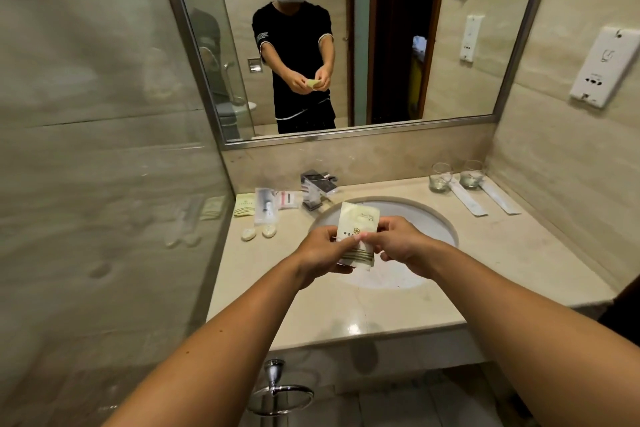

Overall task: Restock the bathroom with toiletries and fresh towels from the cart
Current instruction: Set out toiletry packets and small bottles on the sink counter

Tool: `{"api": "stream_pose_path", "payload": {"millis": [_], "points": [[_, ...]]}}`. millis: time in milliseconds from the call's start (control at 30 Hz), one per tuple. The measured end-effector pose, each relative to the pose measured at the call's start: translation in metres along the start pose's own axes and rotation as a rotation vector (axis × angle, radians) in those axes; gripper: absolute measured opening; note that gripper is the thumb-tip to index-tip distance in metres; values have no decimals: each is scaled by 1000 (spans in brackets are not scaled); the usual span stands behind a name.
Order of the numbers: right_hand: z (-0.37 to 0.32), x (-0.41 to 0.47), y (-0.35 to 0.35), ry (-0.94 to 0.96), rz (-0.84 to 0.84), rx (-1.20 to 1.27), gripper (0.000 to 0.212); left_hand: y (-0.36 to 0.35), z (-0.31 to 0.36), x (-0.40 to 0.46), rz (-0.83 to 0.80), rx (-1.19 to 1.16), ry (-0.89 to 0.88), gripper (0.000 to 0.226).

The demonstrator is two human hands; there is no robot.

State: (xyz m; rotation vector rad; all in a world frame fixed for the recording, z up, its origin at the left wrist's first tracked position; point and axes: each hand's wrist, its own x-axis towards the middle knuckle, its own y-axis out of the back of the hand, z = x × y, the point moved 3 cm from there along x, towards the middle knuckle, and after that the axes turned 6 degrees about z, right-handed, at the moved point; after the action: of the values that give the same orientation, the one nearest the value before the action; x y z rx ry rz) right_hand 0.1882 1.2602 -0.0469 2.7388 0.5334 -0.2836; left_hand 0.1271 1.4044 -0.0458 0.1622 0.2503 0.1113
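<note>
Left hand (320, 250) and right hand (398, 244) each pinch one flat, pale paper sachet (358, 236) above the oval basin (440, 222). Counter (519, 253): two clear glasses (441, 177), two oval soaps (248, 235).

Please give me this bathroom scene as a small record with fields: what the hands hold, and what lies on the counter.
held item: pale cream toiletry sachet with striped end, above the white oval sink basin
left hand: pinches the sachet
right hand: pinches the sachet
counter left: flat packets, two small oval soaps
counter right: two clear glass tumblers, two long white wrapped items
tap: square chrome faucet
</note>
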Motion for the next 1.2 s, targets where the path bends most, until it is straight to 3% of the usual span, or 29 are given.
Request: {"api": "stream_pose_path", "payload": {"millis": [200,300,400,533,633,733,833,1033,1200], "points": [[0,36,16,-31,-8,-4,17,-3,7,38,88,-4,18,32],[-1,49,30,-69,-82,-60,7,-11,14,54,134,-53,7,34],[0,60,44,-94,-159,-45,14,-23,19,72,139,-110,19,33],[4,73,57,-113,-164,16,12,-33,23,93,154,-25,17,26],[8,86,69,-134,-102,83,12,-44,26,109,188,-63,42,5],[15,98,85,-142,-53,89,14,-59,28,126,165,-123,91,19],[24,110,97,-132,-70,63,17,-70,28,146,130,-55,83,13],[36,147,110,-159,-45,29,17,-81,24,195,119,3,92,25],[39,180,116,-192,-31,47,16,-79,26,233,58,209,77,39]]}}
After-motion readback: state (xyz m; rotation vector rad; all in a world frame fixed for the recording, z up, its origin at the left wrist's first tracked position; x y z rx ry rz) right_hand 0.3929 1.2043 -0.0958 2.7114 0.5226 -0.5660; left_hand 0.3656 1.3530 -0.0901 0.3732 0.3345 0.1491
